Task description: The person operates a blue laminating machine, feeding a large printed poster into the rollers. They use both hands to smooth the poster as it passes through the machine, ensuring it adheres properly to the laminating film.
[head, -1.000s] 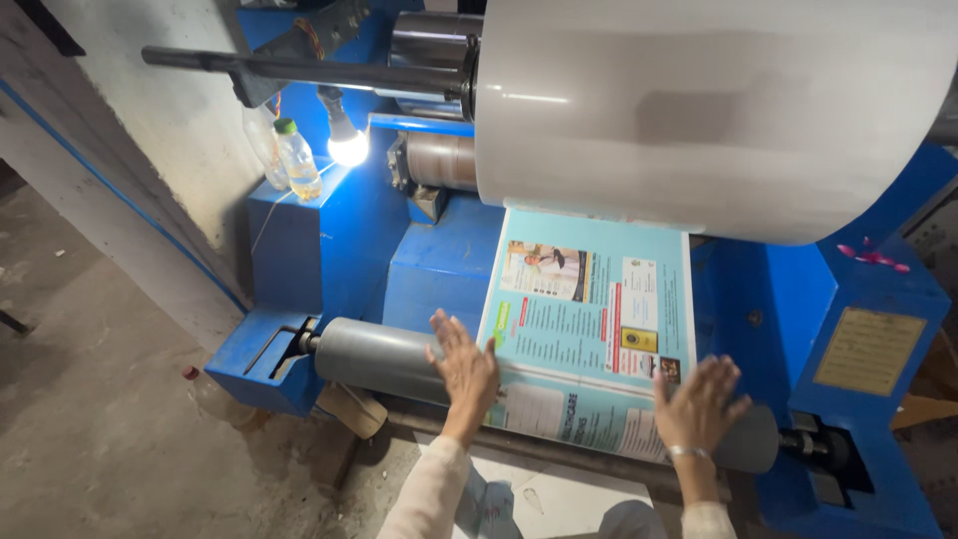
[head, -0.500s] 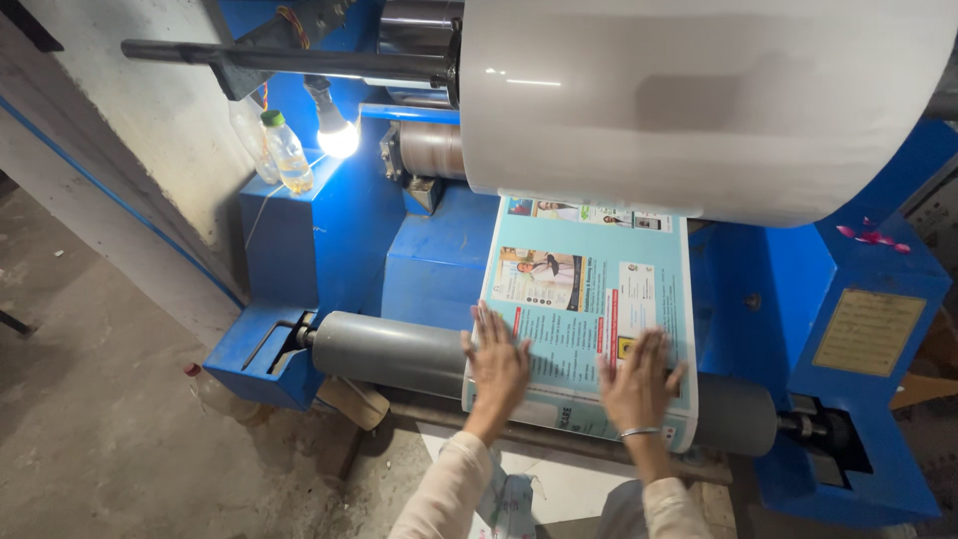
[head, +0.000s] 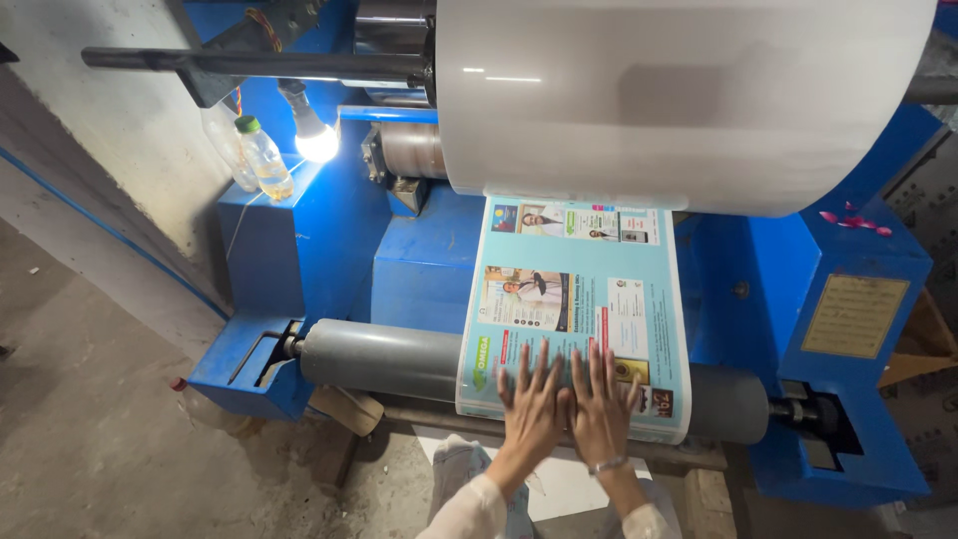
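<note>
A light-blue printed sheet (head: pixel 574 289) hangs from a big white roll (head: pixel 689 95) down over a grey roller (head: pixel 379 359) of a blue machine (head: pixel 419 260). My left hand (head: pixel 529 404) and my right hand (head: pixel 602 404) lie side by side, flat on the sheet's lower part where it wraps the roller. Fingers of both hands are spread and nothing is gripped. A thin bracelet sits on my right wrist. Both sleeves are white.
A lit bulb (head: pixel 315 142) and two plastic bottles (head: pixel 264 158) stand on the machine's left ledge. A dark steel shaft (head: pixel 249 63) sticks out to the left. A brass plate (head: pixel 854 314) is on the right housing. Concrete floor (head: pixel 90 429) lies to the left.
Both hands have slid inward along the sheet from its two edges and now meet at the middle. More printed sheet has come down from under the white roll.
</note>
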